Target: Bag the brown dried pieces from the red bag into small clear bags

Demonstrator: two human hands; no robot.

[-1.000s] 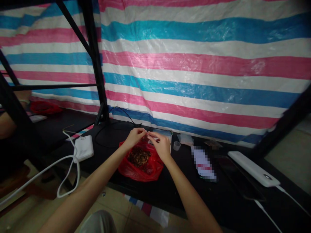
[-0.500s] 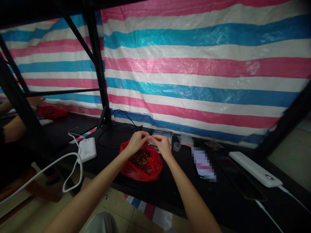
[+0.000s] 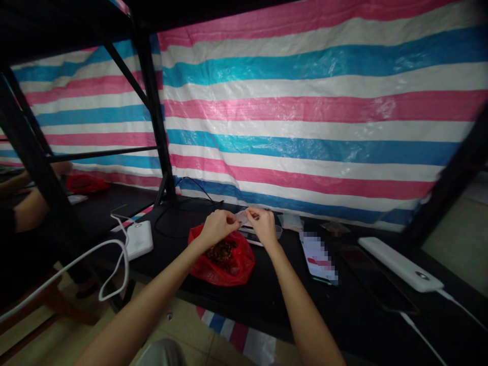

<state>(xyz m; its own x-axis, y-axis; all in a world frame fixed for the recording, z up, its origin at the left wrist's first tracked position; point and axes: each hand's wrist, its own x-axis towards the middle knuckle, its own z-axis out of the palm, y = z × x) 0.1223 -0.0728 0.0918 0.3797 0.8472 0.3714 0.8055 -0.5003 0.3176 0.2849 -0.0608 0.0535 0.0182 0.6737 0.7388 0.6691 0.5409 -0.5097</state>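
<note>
A small clear plastic bag (image 3: 242,217) is stretched between my hands above the table's back part. My left hand (image 3: 220,224) pinches its left side, over the far rim of a red plastic bag (image 3: 240,267). Inside that open red bag lie many small brown and golden pieces (image 3: 223,252), too small to name. My right hand (image 3: 262,223) has finger and thumb closed on the clear bag's other side. Beneath my hands is a flat silvery device (image 3: 251,237), mostly covered by them. A small clear cup (image 3: 278,232) stands just right of my right hand.
On the right lie a lit phone (image 3: 320,260), a dark phone (image 3: 377,279) and a white power bank (image 3: 400,265) with cables. A white charger (image 3: 139,240) with a looping cable sits left. Black frame posts (image 3: 154,107) border the table; another person's arm (image 3: 32,209) is beyond.
My hands have moved slightly apart and my right hand has shifted right. The clear bag now spreads visibly between them. The view has shifted a little.
</note>
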